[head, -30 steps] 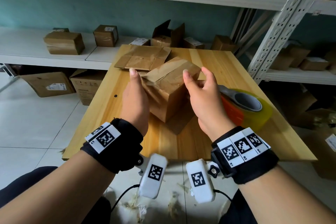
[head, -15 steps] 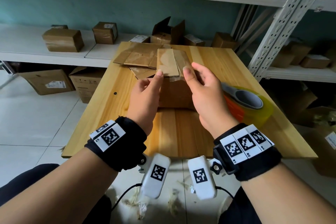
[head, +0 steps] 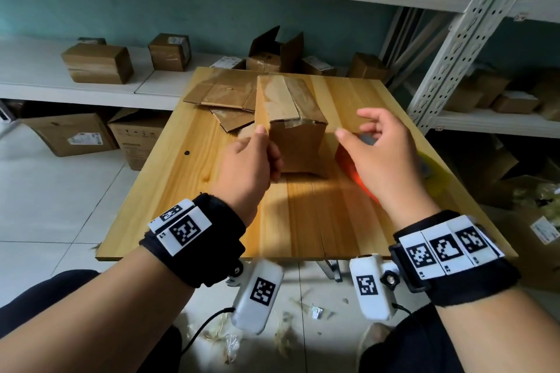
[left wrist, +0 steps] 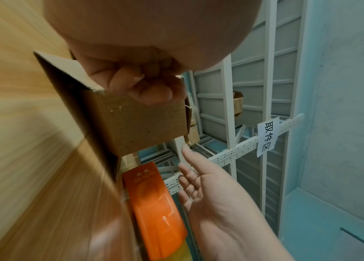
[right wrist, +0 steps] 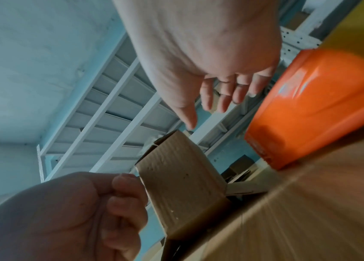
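Here, left hand (head: 248, 166) curled against cardboard box (head: 298, 142), right hand (head: 381, 154) spread nearby.

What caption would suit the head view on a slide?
Left hand holds a small brown cardboard box on the wooden table; open right hand hovers over the orange tape dispenser.

Head view: high, behind both wrists, faces forward and down onto wooden table (head: 318, 221); wide angle, shelving (head: 454, 39) bends at frame edges.

Left wrist view: under palm of left hand (left wrist: 145, 53), very near, rolled so table stands as wall at frame left; faces across toward right hand (left wrist: 216, 203).

Right wrist view: under right palm, equally near, rolled other way, faces opposite way toward left hand.

All three share cardboard box (head: 298, 142), orange tape dispenser (left wrist: 154, 203), both hands.
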The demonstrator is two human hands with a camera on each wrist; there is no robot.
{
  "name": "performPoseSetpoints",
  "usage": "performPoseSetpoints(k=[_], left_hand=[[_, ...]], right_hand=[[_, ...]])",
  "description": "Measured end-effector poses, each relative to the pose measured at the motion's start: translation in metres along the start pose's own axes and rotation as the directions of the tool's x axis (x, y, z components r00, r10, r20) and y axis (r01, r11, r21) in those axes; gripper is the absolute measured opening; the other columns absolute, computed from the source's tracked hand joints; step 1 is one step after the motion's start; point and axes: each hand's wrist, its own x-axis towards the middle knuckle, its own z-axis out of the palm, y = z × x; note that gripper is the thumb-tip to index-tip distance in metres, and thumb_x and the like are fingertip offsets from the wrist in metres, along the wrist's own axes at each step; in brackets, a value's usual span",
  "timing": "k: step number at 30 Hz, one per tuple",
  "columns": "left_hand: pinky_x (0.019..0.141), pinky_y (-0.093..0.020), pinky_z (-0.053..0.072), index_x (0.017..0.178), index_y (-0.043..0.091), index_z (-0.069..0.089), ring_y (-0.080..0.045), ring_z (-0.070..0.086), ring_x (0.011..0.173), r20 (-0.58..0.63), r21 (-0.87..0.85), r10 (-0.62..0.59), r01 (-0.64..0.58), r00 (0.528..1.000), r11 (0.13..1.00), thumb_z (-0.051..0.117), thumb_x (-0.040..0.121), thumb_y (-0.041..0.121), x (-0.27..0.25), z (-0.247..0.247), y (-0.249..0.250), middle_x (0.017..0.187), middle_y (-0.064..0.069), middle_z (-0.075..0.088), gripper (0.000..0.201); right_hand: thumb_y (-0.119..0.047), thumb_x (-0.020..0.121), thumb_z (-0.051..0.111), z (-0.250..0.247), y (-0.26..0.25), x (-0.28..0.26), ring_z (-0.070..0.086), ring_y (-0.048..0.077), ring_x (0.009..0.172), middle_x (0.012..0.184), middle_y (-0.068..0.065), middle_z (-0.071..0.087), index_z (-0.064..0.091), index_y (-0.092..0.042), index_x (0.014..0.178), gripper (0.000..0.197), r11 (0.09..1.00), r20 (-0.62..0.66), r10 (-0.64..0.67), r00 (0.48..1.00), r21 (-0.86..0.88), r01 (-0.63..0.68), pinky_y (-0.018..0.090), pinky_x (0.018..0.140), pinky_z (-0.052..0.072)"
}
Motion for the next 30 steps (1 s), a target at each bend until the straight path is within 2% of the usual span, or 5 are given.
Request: performPoseSetpoints(k=[5,9,15,20,30], left_hand=[[0.045,-0.014,0.041,0.093,0.01,0.068,-0.01,0.057,0.058,0.162,0.164,-0.048,0.021,0.986,0.986,0.044,0.113,0.02,-0.007,0.007,-0.01,0.075,-0.002,0.07,0.033],[0.056,-0.019,0.049,0.1,0.016,0.073,-0.008,0.067,0.071,0.235,0.21,-0.051,0.001,0.971,0.978,0.061,0.106,0.021,-0.01,0.014,-0.013,0.094,-0.002,0.079,0.015],[0.076,-0.031,0.058,0.11,0.017,0.074,-0.011,0.072,0.086,0.229,0.139,-0.095,0.064,0.969,0.988,0.066,0.103,0.02,-0.006,0.021,-0.012,0.111,-0.007,0.078,0.011],[0.089,-0.039,0.061,0.112,0.018,0.074,-0.016,0.074,0.097,0.209,0.098,-0.124,0.105,0.97,0.99,0.068,0.102,0.021,-0.002,0.029,-0.01,0.112,-0.006,0.077,0.012],[0.054,-0.009,0.048,0.115,0.019,0.074,-0.006,0.065,0.087,0.143,0.082,-0.126,0.115,0.982,0.99,0.068,0.101,0.021,0.004,0.041,-0.008,0.106,-0.001,0.073,0.016]], right_hand=[[-0.05,0.09,0.074,-0.017,0.019,0.006,0.062,0.025,0.116,0.127,-0.003,0.062,0.05,-0.031,0.146,0.063,0.972,0.054,0.221,0.974,-0.098,-0.215,0.051,0.099,0.055],[-0.067,0.077,0.07,-0.026,0.025,0.005,0.056,0.034,0.123,0.136,0.009,0.059,0.05,-0.028,0.146,0.081,0.907,0.088,0.245,0.966,-0.373,-0.196,0.054,0.102,0.052],[-0.058,0.095,0.067,-0.026,0.025,-0.003,0.06,0.036,0.125,0.139,0.008,0.063,0.043,-0.021,0.149,0.069,0.813,0.191,0.212,0.958,-0.579,-0.065,0.052,0.109,0.046],[-0.067,0.097,0.058,-0.022,0.024,-0.003,0.055,0.037,0.134,0.146,0.009,0.06,0.039,-0.022,0.152,0.074,0.789,0.187,0.202,0.961,-0.613,-0.046,0.052,0.114,0.035],[-0.048,0.111,0.04,-0.034,0.026,-0.007,0.052,0.038,0.137,0.152,0.009,0.056,0.036,-0.027,0.16,0.053,0.8,0.21,0.135,0.968,-0.6,0.019,0.053,0.116,0.034]])
